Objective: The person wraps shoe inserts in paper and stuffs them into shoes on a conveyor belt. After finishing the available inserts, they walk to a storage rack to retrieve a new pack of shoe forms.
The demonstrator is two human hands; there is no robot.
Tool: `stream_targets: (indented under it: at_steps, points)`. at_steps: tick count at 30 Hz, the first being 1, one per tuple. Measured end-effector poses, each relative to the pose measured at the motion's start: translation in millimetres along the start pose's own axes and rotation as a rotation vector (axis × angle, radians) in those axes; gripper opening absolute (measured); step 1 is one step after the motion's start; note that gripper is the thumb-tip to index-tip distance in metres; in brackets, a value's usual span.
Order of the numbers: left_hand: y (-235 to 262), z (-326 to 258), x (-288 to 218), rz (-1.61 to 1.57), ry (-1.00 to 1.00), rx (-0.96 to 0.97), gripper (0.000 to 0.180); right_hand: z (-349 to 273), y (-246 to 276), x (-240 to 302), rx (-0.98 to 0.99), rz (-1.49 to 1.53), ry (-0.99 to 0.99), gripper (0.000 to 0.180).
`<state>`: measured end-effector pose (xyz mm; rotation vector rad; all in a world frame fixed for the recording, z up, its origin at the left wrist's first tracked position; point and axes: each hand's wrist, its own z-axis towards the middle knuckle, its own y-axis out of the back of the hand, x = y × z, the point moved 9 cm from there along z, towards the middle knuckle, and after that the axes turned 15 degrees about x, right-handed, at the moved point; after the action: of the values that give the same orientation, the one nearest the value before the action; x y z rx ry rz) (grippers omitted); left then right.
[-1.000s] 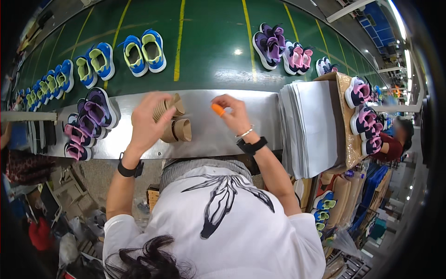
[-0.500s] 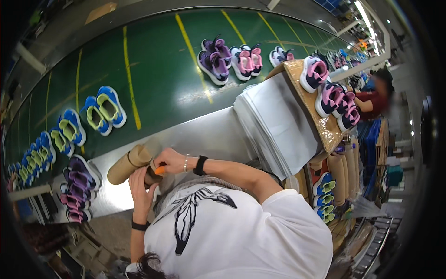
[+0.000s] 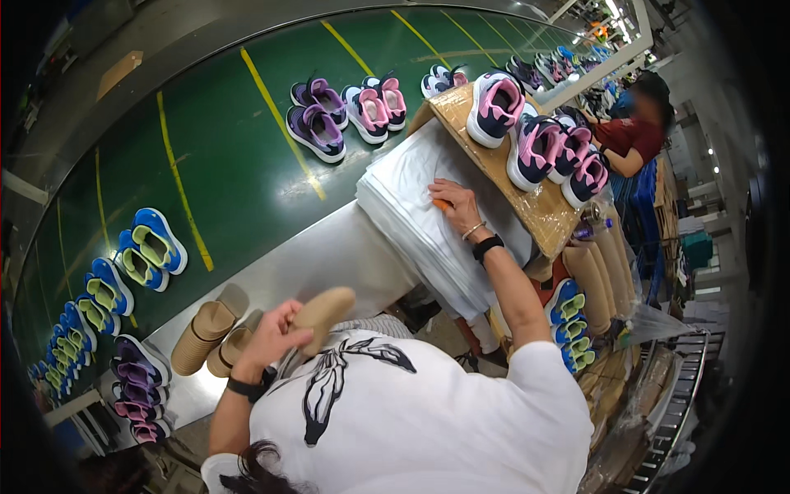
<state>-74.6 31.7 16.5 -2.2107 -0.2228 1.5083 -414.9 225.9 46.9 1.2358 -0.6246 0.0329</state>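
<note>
Left hand [image 3: 273, 336] closed on a tan insert [image 3: 329, 314], right hand [image 3: 457, 207] on the paper stack [image 3: 410, 224]

My left thumb and fingers pinch the curved insert firmly, holding it up to the left of the paper stack, close in front of my shirt. My right fingers are curled down on the stack's top sheet, which wrinkles under them; I cannot tell whether they have pinched it. One finger wears an orange cover [image 3: 442, 204].

Left of the stack, bare metal ledge [image 3: 337, 251] gives open room, as far as the nested tan inserts [image 3: 200, 336]. The stack's left edge is a loose fan of sheets. Beyond its far edge runs the green belt [image 3: 222, 165], with a wide open stretch up to the blue shoes [image 3: 156, 249] farther left.

Right against the stack stands a taped cardboard box [image 3: 550, 229]; what it holds I cannot see, but navy-and-pink shoes [image 3: 535, 148] sit along its top. Low to the right of the stack, a wire rack [image 3: 687, 387] stands beside plastic-wrapped brown material [image 3: 642, 399].
</note>
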Motion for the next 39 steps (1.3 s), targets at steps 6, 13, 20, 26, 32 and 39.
stream_targets:
  at_steps: [6,13,20,26,32,39]
  points:
    - [52,81,-46,0.242,-0.434,-0.426,0.026,55,-46,0,-0.135,1.131,-0.375,0.020]
    - [15,108,-104,0.510,-0.388,-0.434,0.044,136,4,241,-0.058,0.251,0.512,0.077]
    - [8,108,-84,1.416,0.098,-0.105,0.061,196,24,238,-0.039,0.182,0.452,0.076]
    - [-4,111,-105,-0.568,-0.712,-0.031,0.049,158,12,238,-0.431,0.581,0.185,0.100]
    - [92,138,-101,-0.367,-0.771,-0.388,0.041,131,-6,195,-0.564,0.509,0.106,0.094]
    - [125,118,-102,-0.043,-1.019,0.064,0.052,197,-18,223,-0.203,0.387,0.358,0.028]
